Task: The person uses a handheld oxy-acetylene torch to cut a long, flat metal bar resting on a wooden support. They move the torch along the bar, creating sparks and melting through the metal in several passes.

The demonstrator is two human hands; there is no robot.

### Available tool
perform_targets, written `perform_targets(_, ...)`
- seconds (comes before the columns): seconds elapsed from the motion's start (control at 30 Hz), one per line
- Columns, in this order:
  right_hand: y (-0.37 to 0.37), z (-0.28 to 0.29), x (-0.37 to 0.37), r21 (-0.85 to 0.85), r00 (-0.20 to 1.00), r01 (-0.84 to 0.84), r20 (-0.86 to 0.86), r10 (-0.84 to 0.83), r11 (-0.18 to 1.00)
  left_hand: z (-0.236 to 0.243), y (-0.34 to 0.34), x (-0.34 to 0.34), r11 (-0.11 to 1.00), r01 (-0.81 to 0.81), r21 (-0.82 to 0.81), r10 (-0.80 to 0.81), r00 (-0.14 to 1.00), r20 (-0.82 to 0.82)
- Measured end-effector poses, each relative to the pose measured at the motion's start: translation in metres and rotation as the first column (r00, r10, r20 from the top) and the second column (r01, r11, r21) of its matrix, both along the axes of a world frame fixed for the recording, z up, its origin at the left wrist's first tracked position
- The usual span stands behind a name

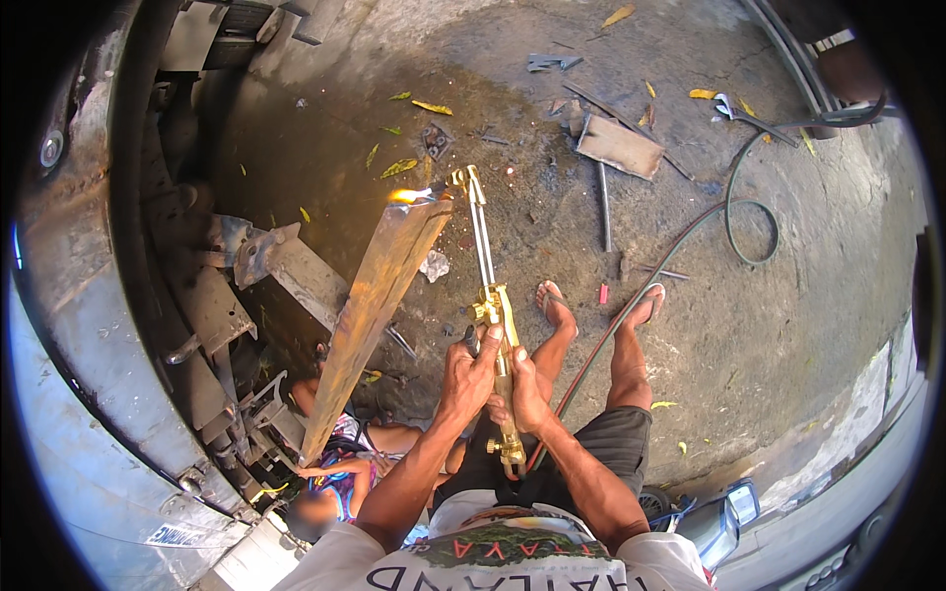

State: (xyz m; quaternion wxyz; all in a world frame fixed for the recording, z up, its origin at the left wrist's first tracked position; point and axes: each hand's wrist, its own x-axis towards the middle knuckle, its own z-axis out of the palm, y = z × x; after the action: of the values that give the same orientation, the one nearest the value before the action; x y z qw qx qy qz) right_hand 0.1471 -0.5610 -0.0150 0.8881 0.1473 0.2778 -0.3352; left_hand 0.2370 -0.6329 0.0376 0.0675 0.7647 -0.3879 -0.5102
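Note:
A brass cutting torch (482,246) with long silver tubes points away from me. My left hand (461,384) grips its handle near the valves, with a small dark object by the fingers that I cannot make out. My right hand (527,394) wraps the handle from the other side. Left of the torch head, a flame (409,195) burns at the top end of a long, brown, rusty-looking plank-like piece (372,305). Another person's hand (307,471) is at that piece's lower end; their body is partly hidden below it.
Metal vehicle bodywork (123,345) and brackets (296,266) line the left. Green and red hoses (680,251) run past my right foot. A square plate (619,146), steel bars (604,207), a hammer (631,266) and leaves lie on the concrete. A vehicle with a mirror (729,507) stands lower right.

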Motion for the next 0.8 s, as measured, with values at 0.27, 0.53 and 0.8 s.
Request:
perform_targets(0.27,0.000,0.000,-0.002,0.033,0.999,-0.002,0.044,0.000,0.999,-0.009,0.007,0.006,0.998,0.067,0.016,-0.069,0.989,0.132)
perform_targets(0.53,0.001,-0.005,0.000,0.039,0.997,0.005,0.072,-0.008,0.999,0.014,-0.009,-0.012,0.996,0.073,-0.046,-0.071,0.997,0.038)
perform_targets(0.8,-0.004,0.000,-0.001,0.040,0.997,0.001,0.073,-0.003,0.999,0.001,-0.002,0.001,0.995,0.078,-0.059,-0.075,0.996,0.044)
